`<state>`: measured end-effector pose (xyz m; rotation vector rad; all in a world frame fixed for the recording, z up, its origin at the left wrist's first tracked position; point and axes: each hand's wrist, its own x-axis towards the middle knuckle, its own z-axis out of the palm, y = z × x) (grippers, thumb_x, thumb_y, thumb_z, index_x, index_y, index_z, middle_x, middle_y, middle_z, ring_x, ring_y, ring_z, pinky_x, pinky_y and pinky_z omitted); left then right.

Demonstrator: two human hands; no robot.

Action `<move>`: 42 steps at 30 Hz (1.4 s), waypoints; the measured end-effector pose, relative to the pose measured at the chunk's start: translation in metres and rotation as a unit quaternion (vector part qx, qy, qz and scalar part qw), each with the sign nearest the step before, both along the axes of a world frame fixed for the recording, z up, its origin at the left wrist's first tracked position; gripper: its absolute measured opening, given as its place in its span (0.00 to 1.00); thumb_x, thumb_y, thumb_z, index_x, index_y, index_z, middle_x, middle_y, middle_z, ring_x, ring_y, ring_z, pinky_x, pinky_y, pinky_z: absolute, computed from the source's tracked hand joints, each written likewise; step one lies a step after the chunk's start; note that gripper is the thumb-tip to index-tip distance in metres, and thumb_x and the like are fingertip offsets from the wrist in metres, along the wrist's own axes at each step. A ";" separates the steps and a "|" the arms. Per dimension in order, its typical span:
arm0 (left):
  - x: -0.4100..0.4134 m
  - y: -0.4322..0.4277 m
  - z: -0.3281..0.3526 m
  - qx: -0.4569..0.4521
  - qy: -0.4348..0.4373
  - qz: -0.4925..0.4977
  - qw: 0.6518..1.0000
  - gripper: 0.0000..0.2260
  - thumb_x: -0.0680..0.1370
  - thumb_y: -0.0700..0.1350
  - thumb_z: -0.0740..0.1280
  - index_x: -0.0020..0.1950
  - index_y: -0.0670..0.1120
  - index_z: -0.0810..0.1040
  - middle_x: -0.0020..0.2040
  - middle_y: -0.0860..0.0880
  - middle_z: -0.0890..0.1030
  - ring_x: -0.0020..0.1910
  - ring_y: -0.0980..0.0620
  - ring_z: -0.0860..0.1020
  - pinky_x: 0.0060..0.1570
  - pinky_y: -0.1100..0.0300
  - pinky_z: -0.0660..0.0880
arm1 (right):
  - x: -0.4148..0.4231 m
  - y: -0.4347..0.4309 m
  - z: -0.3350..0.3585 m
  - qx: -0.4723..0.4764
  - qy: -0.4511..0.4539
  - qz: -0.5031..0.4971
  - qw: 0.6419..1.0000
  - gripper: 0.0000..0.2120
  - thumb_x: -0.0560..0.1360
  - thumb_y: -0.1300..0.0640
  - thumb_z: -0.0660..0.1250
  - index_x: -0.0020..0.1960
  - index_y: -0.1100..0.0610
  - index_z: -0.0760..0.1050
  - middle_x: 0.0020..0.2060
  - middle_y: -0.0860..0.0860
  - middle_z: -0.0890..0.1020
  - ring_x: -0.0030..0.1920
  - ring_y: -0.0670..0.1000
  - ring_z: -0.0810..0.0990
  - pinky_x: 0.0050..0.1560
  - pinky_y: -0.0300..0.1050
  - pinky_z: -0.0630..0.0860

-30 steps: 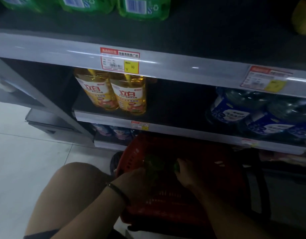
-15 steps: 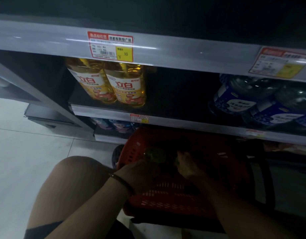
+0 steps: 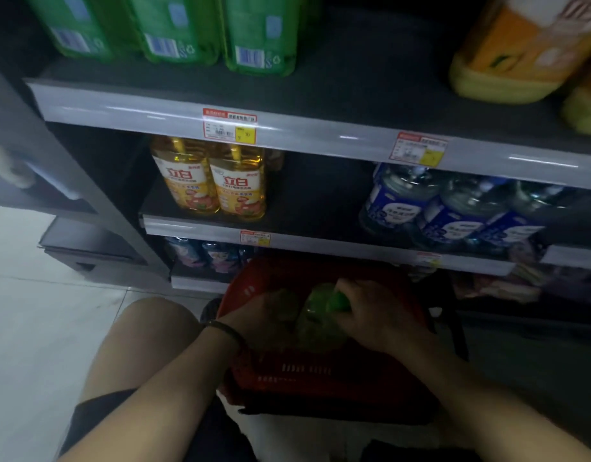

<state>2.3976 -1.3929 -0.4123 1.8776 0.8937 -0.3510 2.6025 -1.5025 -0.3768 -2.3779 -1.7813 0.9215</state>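
Liquid is probably weighing down the green bottle (image 3: 315, 325), which is lying tilted inside the red basket (image 3: 320, 373) below the shelves (image 3: 320, 136), so its smooth plastic is likely feeling heavy and slippery. The right grip (image 3: 370, 316) is curling round the cap end, the surest hold. The left grip (image 3: 264, 320) is resting against the body, though I cannot tell how far its fingers are closing.

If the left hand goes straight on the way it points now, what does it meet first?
Probably the green bottle in the red basket, which the right hand grips; the left hand seems almost on it, depth unclear.
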 end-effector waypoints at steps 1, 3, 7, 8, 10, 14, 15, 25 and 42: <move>0.000 -0.004 0.011 0.001 -0.006 -0.018 1.000 0.23 0.81 0.48 0.72 0.75 0.53 0.70 0.70 0.55 0.73 0.69 0.53 0.71 0.72 0.52 0.69 | -0.003 -0.003 0.017 0.023 0.004 0.003 1.000 0.11 0.79 0.44 0.69 0.50 0.50 0.73 0.47 0.49 0.80 0.46 0.52 0.79 0.47 0.50 0.77; -0.002 -0.007 0.031 0.002 -0.061 0.003 0.998 0.27 0.77 0.53 0.75 0.73 0.63 0.69 0.69 0.59 0.75 0.69 0.53 0.74 0.71 0.47 0.72 | -0.011 -0.008 0.051 0.067 0.008 0.013 0.998 0.12 0.77 0.42 0.72 0.48 0.49 0.75 0.44 0.48 0.82 0.45 0.50 0.80 0.47 0.51 0.78; -0.010 -0.022 0.057 0.060 -0.181 0.051 0.980 0.32 0.73 0.53 0.80 0.73 0.65 0.71 0.68 0.61 0.80 0.67 0.61 0.78 0.69 0.51 0.77 | -0.021 -0.015 0.110 0.124 0.007 0.037 0.992 0.13 0.76 0.40 0.73 0.49 0.48 0.77 0.43 0.45 0.82 0.46 0.47 0.79 0.45 0.48 0.75; -0.010 -0.026 0.065 0.054 -0.211 0.057 0.974 0.33 0.73 0.51 0.81 0.74 0.64 0.72 0.67 0.61 0.81 0.66 0.62 0.79 0.68 0.51 0.78 | -0.023 -0.017 0.124 0.133 0.007 0.041 0.990 0.13 0.76 0.40 0.73 0.49 0.48 0.77 0.43 0.44 0.82 0.46 0.47 0.80 0.44 0.47 0.73; -0.013 -0.034 0.086 0.059 -0.266 0.063 0.960 0.33 0.72 0.48 0.82 0.73 0.63 0.74 0.67 0.60 0.82 0.66 0.60 0.80 0.67 0.49 0.79 | -0.026 -0.020 0.153 0.151 0.010 0.040 0.988 0.13 0.76 0.41 0.75 0.49 0.48 0.78 0.41 0.44 0.82 0.44 0.45 0.80 0.43 0.48 0.74; -0.021 -0.040 0.128 0.070 -0.329 0.098 0.937 0.26 0.72 0.44 0.82 0.69 0.52 0.80 0.64 0.52 0.85 0.64 0.52 0.83 0.64 0.47 0.80 | -0.031 -0.022 0.199 0.181 0.020 0.013 0.983 0.14 0.74 0.40 0.78 0.49 0.48 0.80 0.41 0.45 0.83 0.43 0.43 0.81 0.44 0.48 0.78; -0.024 -0.042 0.141 0.065 -0.341 0.113 0.931 0.24 0.72 0.44 0.82 0.67 0.52 0.81 0.62 0.52 0.86 0.63 0.52 0.84 0.63 0.47 0.81 | -0.032 -0.021 0.208 0.195 0.033 0.005 0.980 0.14 0.73 0.40 0.78 0.48 0.48 0.80 0.42 0.46 0.83 0.43 0.44 0.82 0.45 0.49 0.79; -0.032 -0.040 0.238 0.098 -0.416 0.197 0.883 0.20 0.73 0.48 0.80 0.64 0.49 0.82 0.57 0.54 0.88 0.56 0.55 0.86 0.54 0.57 0.84 | -0.019 -0.030 0.228 0.255 0.296 -0.049 0.919 0.37 0.67 0.40 0.84 0.72 0.44 0.74 0.64 0.43 0.85 0.64 0.46 0.84 0.68 0.58 0.79; 0.012 0.038 0.278 0.110 -0.395 0.253 0.876 0.11 0.82 0.52 0.70 0.64 0.62 0.77 0.59 0.61 0.84 0.62 0.57 0.81 0.63 0.50 0.80 | 0.015 0.070 0.273 0.346 0.412 -0.191 0.821 0.14 0.76 0.54 0.79 0.60 0.54 0.85 0.52 0.52 0.90 0.54 0.56 0.89 0.55 0.53 0.86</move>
